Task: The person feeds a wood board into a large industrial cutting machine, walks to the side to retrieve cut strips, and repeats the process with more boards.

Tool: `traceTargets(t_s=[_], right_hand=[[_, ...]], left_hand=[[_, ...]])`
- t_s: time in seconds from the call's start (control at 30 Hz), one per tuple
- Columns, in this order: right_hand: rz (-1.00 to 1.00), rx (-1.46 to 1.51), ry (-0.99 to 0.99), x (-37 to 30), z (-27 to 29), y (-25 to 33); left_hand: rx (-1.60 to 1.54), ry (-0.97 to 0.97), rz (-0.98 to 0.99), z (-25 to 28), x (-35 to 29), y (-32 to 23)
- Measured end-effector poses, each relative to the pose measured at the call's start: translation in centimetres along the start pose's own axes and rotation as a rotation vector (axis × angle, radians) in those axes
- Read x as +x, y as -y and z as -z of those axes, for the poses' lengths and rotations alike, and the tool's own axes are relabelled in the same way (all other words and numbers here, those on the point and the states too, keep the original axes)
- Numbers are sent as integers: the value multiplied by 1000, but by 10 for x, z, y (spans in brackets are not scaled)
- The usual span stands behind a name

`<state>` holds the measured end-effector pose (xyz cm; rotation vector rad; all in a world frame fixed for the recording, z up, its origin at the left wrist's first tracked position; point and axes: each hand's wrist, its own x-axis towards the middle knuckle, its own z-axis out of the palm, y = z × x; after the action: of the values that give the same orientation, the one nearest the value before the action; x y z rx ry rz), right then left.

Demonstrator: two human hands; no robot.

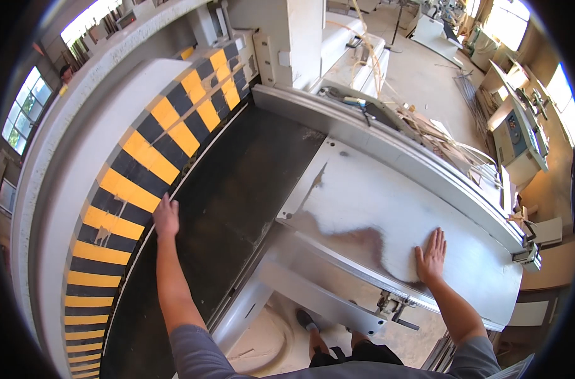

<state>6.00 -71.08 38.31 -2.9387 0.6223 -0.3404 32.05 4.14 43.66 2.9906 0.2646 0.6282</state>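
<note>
My left hand [166,216] is at the lower edge of a long beam [136,155] with black and yellow stripes. Its fingers look curled together against a thin pale strip running along that edge; whatever they hold, if anything, is too small to make out. A dark bed [237,174] of the panel saw lies just right of this hand. On the other side, my right hand [432,254] rests palm down with fingers stretched out on a shiny metal sliding table [357,196]. Nothing is in its grasp.
A metal fence [388,148] runs along the table's far side, ending at a clamp-like stop [528,258]. Wood offcuts [426,126] lie beyond it. Below the table's near edge is a black-handled crank [401,316]. Other machines stand far right; a person [66,74] is far left.
</note>
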Motion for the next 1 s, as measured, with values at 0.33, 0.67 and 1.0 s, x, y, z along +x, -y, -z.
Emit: traceTargets(t_s=[0.33,0.67,1.0], right_hand=[[-10,106,-62,-8,3,-14],[34,224,-110,-9,8,-28],[116,192,-104,-13,5,-46]], left_hand=[[-449,44,-607,42,-207,-145],[-152,-424,384,101,-522,38],[291,-209,912,82,-702,-9]])
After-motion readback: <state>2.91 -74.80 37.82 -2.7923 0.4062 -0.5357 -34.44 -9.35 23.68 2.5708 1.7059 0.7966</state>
